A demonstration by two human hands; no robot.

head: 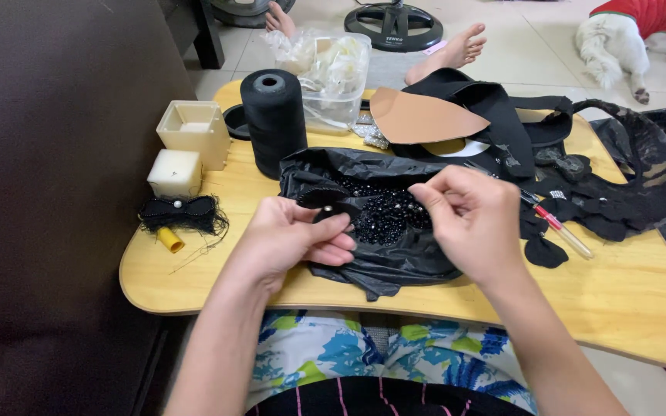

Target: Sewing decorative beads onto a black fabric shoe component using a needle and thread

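Near edge of the table (194, 285), left hand (290, 239) pinches a black fabric flower (331, 206) steady over the bead bag (383, 219) w/ right hand (472, 219), fingertips pressed together, prob. on a needle I can't make out.

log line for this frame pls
left hand: holds black fabric flower | right hand: pinched, fingertips together | below: black bag of beads

Left hand (298, 235) pinches a round black fabric piece (331, 209) over a black bag of beads (383, 216); right hand (472, 216) has its fingers (433, 202) pinched beside it; black thread cone (274, 119) stands behind on the wooden tabletop (618, 285).
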